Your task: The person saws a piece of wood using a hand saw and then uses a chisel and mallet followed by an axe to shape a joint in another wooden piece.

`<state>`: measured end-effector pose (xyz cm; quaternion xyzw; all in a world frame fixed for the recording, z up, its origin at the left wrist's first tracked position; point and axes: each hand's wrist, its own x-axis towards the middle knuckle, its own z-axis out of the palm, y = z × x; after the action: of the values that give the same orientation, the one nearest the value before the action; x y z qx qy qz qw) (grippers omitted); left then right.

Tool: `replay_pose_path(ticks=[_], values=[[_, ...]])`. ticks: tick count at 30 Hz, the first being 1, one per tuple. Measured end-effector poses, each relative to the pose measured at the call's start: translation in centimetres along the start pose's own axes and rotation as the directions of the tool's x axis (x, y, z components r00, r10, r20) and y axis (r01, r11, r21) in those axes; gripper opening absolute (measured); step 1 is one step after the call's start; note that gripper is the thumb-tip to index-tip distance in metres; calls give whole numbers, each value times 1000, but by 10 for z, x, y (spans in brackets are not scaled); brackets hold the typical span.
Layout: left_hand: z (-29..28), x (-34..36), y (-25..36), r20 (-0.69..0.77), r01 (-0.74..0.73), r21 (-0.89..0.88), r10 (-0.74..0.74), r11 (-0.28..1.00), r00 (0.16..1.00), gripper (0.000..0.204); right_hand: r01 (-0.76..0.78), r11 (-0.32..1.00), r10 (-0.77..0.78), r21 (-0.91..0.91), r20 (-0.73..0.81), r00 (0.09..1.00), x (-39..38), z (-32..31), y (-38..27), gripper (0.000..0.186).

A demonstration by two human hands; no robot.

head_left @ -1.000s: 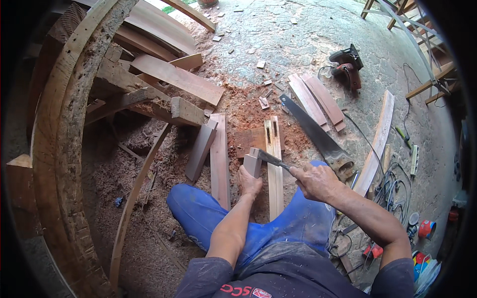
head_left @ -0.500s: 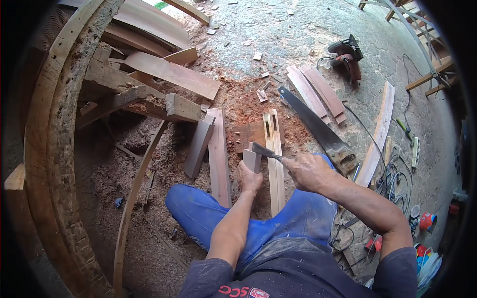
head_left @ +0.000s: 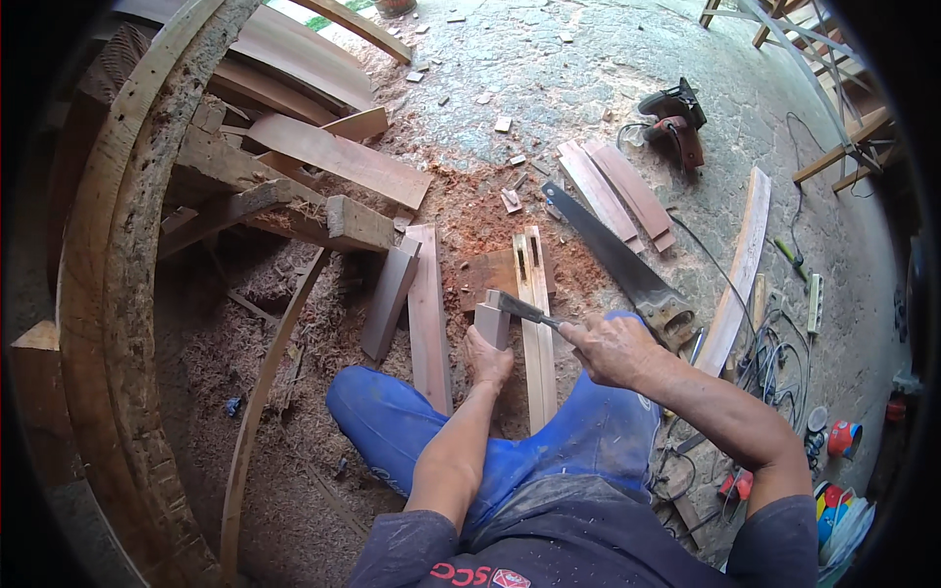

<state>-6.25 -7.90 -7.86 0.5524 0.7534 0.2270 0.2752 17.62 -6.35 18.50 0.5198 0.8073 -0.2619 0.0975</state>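
Note:
My left hand (head_left: 487, 358) grips a short pinkish timber piece (head_left: 491, 333) with a narrower stepped top end, held between my knees. In my right hand (head_left: 613, 353) is a flat, dark metal tool (head_left: 521, 309), a file or chisel, its blade lying across that stepped end. Just right of the piece lie pale battens (head_left: 539, 382) with slots at the far end, over a brown board (head_left: 480, 276). A pink plank (head_left: 428, 333) and a shorter block (head_left: 385, 309) lie to the left.
Beyond are a handsaw (head_left: 608, 255), two boards (head_left: 632, 196) and a power tool (head_left: 676, 137). At right are a long curved plank (head_left: 735, 284), cables (head_left: 774, 363), small cans (head_left: 843, 439) and wooden trestles (head_left: 843, 147). Heavy curved timbers (head_left: 118, 343) and stacked planks fill the left, among shavings.
My hands hold the same piece and tool, with only slight movement of the right hand and tool along the end. The whole view has shifted a little between frames.

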Motion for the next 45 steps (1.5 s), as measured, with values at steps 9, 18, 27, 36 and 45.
replay_pose_path(ticks=[9,18,27,36,45], values=[[-2,-4,25,-12,9,65,-8,998,1000,75,-58,997,56,40,51,997,14,15,0,37],[-4,-2,15,82,64,23,-66,998,994,76,-39,999,39,0,-14,999,-2,10,-3,38],[-6,-6,18,56,94,73,-98,993,994,77,-21,999,19,-27,-68,998,-2,25,7,37],[-9,0,-5,69,24,79,-30,997,997,78,-128,984,117,122,96,989,42,21,-1,50],[-44,37,3,336,33,-505,162,862,928,69,-28,766,274,643,-286,918,-34,55,26,58]])
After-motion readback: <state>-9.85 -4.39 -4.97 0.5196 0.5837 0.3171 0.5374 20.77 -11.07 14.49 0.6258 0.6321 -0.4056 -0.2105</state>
